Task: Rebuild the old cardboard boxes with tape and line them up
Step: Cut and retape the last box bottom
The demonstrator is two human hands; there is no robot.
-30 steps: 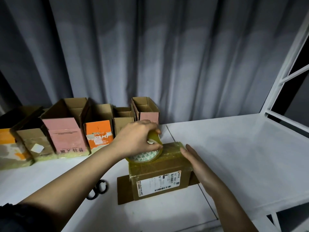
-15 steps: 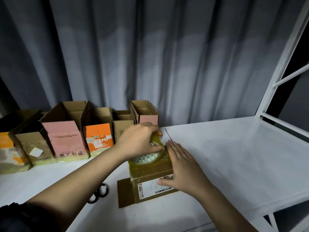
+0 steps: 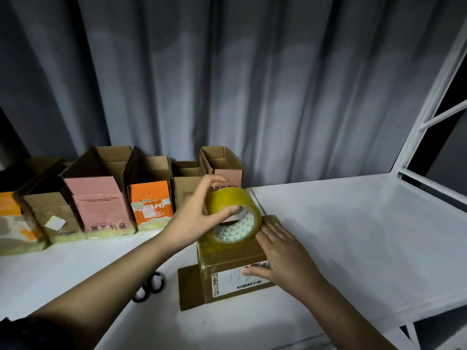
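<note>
A brown cardboard box [image 3: 227, 271] with a white shipping label stands on the white table [image 3: 353, 236], one flap lying flat at its left. My left hand [image 3: 194, 218] grips a roll of yellowish tape [image 3: 233, 214], held tilted just above the box's taped top. My right hand [image 3: 280, 251] lies flat on the box's top right, fingers straight, thumb down over the label. Several rebuilt open boxes stand in a row by the curtain: a pink one [image 3: 97, 200], an orange one [image 3: 151, 200], a small pink one [image 3: 222, 165].
Black scissors [image 3: 149, 286] lie on the table left of the box, partly under my left forearm. A white metal frame [image 3: 429, 117] rises at the right. A grey curtain hangs behind. The table's front edge runs close below the box.
My left hand has lifted and tilted the tape roll up off the box top. My right hand moved from the box's right side onto its top and stays pressed there.
</note>
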